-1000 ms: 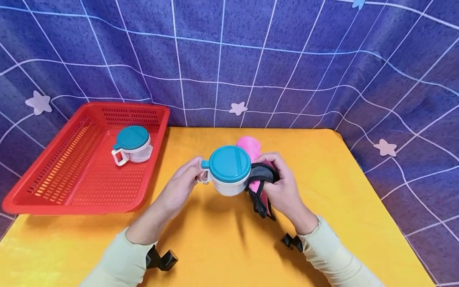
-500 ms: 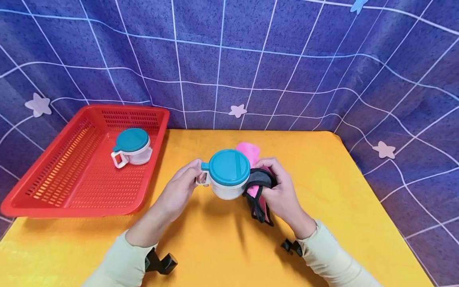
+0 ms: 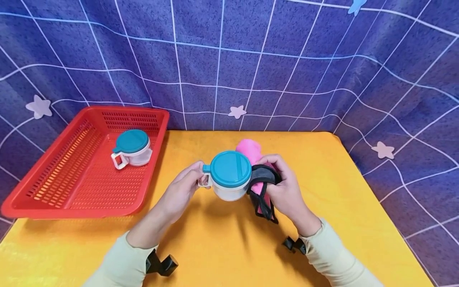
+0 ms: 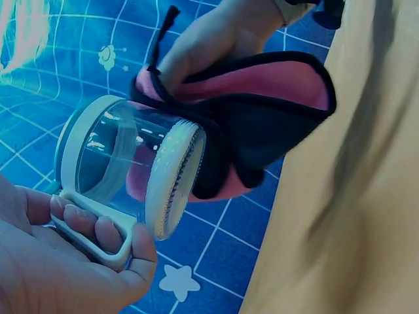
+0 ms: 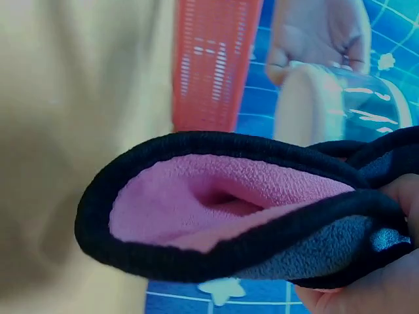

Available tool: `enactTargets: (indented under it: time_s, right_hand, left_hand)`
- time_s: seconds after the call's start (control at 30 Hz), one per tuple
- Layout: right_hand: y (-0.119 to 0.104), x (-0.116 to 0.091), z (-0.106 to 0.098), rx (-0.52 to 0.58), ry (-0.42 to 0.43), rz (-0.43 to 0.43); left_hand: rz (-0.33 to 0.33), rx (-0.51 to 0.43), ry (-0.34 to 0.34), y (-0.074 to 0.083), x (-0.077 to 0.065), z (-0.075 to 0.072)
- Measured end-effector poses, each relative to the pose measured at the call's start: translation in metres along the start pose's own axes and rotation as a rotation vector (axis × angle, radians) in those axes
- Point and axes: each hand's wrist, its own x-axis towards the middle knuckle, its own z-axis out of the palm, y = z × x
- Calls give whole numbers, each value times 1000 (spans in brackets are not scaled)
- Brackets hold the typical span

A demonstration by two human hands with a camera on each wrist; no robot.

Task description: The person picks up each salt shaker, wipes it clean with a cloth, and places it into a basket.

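My left hand [image 3: 181, 193] grips the white handle of a clear lidded jar [image 3: 230, 171] with a teal lid, held above the table. In the left wrist view, the fingers curl through the handle of the jar [image 4: 111, 163], and its ribbed white base shows. My right hand [image 3: 287, 193] pinches a folded pink and grey cloth [image 3: 250, 149] with black edging against the jar's right side. Bunched folds of the cloth [image 5: 163, 203] fill the right wrist view, with part of the right hand showing at the edge.
A red perforated basket [image 3: 97, 191] stands at the left of the yellow table [image 3: 215, 255]. Inside it sits a similar teal-lidded jar [image 3: 132, 144]. A blue gridded curtain [image 3: 201, 63] with stars hangs behind and at the sides.
Both hands stay at the jar, the grips unchanged. Since half a second ago, the right hand and cloth have shifted slightly to the right, and the jar by a touch.
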Motion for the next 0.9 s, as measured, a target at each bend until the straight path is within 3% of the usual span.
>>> enactTargets:
  time_s: [0.3,0.57,0.73,0.9]
  right_hand:
    - [2,0,3,-23,36,-53]
    - [18,-11,9,4,9,16]
    - [16,-10,8,13,12,23]
    - [8,-5,5,3,46,-5]
  left_hand:
    - [3,-34,8,-2,0,0]
    - [26,-68,-1,1,0,-1]
    - [-26,-45,11,2,0,0]
    - [-89,62,18,4,-1,1]
